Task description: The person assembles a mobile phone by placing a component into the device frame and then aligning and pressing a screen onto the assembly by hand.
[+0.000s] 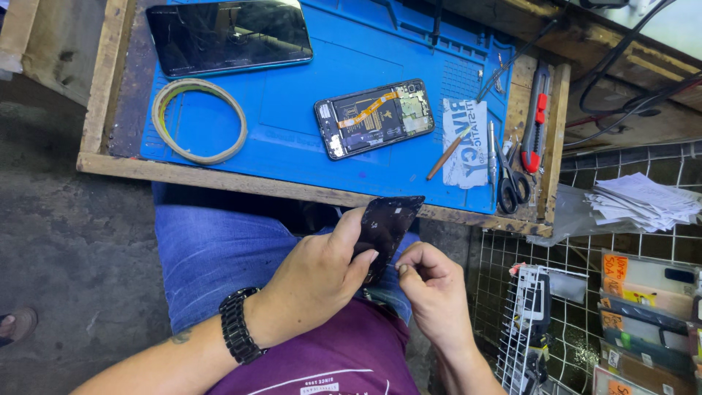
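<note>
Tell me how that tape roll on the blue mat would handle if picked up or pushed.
The tape roll looks like a thin, nearly spent ring, so probably light and easily squashed out of round. Lying flat on the mat, it would likely slide rather than roll.

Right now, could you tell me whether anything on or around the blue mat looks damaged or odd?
Yes: the phone on the blue mat lies open, board and orange ribbon cable bare. Its dark back cover is off, held over the lap by the left hand.
</note>
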